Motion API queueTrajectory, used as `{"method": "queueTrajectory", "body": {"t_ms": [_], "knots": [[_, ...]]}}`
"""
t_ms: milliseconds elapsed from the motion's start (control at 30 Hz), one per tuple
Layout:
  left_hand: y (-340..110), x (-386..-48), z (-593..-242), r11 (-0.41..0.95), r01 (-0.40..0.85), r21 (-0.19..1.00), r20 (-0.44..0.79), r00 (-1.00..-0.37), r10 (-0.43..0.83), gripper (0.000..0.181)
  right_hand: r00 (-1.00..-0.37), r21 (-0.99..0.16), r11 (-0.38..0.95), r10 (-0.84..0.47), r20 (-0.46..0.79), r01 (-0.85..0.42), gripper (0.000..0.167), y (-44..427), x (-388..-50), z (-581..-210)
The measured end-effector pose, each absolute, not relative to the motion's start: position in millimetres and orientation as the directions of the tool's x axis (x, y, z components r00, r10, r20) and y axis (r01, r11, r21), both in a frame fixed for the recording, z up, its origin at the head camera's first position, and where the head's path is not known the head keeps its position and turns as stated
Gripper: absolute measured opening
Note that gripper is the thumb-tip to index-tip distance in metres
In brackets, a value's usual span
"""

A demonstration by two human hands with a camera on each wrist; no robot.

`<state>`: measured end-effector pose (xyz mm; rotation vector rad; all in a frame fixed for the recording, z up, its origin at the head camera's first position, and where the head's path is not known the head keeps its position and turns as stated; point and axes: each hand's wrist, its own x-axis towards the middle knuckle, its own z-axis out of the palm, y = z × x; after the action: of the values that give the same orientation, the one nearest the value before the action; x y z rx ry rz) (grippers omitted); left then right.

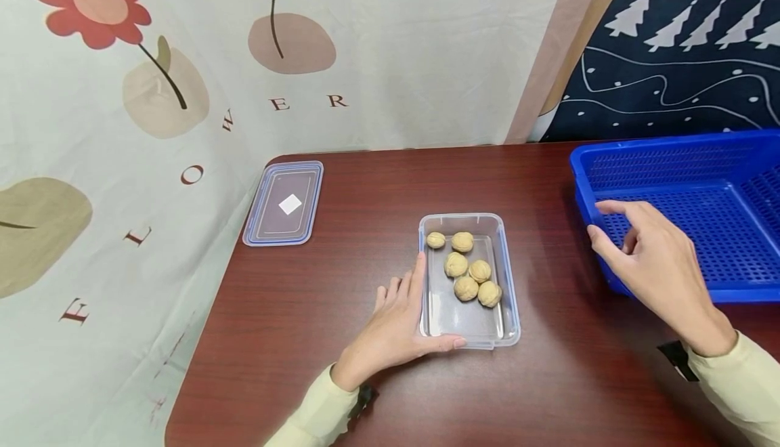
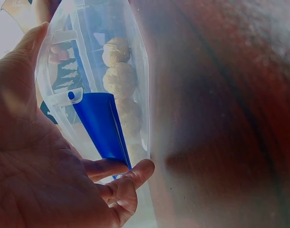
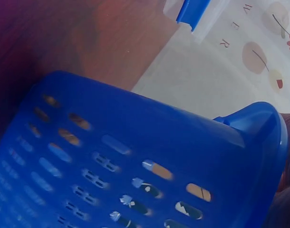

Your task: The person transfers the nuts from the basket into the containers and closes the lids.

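A clear plastic food container [image 1: 463, 325] stands uncovered on the table with several walnuts [image 1: 466, 288] inside. My left hand [image 1: 396, 328] lies against its near left corner, index finger straight along the left side and thumb along the near edge. In the left wrist view, the fingertips [image 2: 142, 171] touch the container wall beside a blue clip [image 2: 102, 126]. My right hand [image 1: 661, 264] is over the left rim of a blue plastic basket [image 1: 719, 230], with a gap between thumb and index finger. The basket's slotted wall [image 3: 135, 114] fills much of the right wrist view.
A clear lid [image 1: 283, 220] with a blue edge and a white square label lies at the table's far left corner. Printed cloth [image 1: 396, 81] hangs behind and left of the table. Someone in a dark apron [image 1: 676, 81] with white trees is beyond the basket.
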<state>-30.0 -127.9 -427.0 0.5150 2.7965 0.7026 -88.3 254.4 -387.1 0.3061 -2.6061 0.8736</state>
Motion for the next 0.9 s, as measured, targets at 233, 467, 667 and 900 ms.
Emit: {"method": "queueTrajectory", "body": {"t_ms": [233,467,667,900], "knots": [[-128,-30,-426,0.824,0.292,0.485,-0.104,-0.916,0.386,0.145,-0.929,-0.534,0.805,-0.054,0.367,-0.258,0.042,262,-86,-390],[-128,-30,-427,0.824,0.296,0.483,-0.108,-0.914,0.391,0.145,-0.946,-0.532,0.823,-0.019,0.324,-0.199,0.038,274,-86,-392],[-129,-30,-427,0.818,0.294,0.494,-0.108,-0.913,0.394,0.144,-0.963,-0.526,0.834,-0.022,0.269,-0.166,0.035,279,-87,-394],[-129,-31,-427,0.823,0.289,0.489,-0.123,-0.911,0.393,0.145,-0.98,-0.487,0.86,-0.066,0.187,-0.151,0.035,287,-93,-395]]}}
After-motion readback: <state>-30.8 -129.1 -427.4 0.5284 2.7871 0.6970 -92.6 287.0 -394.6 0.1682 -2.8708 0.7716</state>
